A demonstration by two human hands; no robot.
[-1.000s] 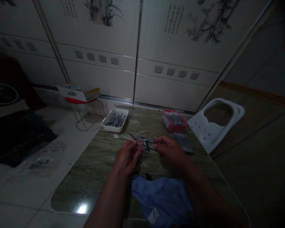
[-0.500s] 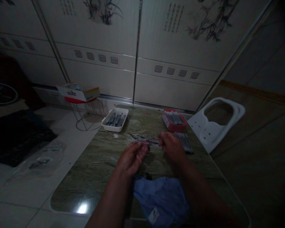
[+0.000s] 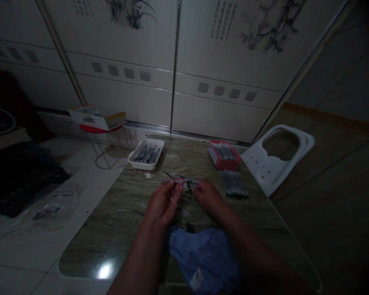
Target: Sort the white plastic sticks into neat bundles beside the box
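In the head view my left hand pinches a slim, translucent pen between thumb and fingers, held nearly level above the table. Close to its right end, my right hand has its fingertips pressed together; whatever small piece they hold is hidden. Behind and below the hands lie loose pen parts, thin and dark or clear, blurred in the dim light. To the right of my right hand, a row of clear pens with dark ends lies side by side on the table.
A white tray with pens stands at the back left of the table; a red basket full of pens is at the back right. Blue cloth lies at the near edge. A white plastic chair adjoins the right side; a red stool bears an open box.
My right hand has moved left and slightly down, closer to my left hand. The left hand has shifted slightly left with the pen. The whole view has shifted a little.
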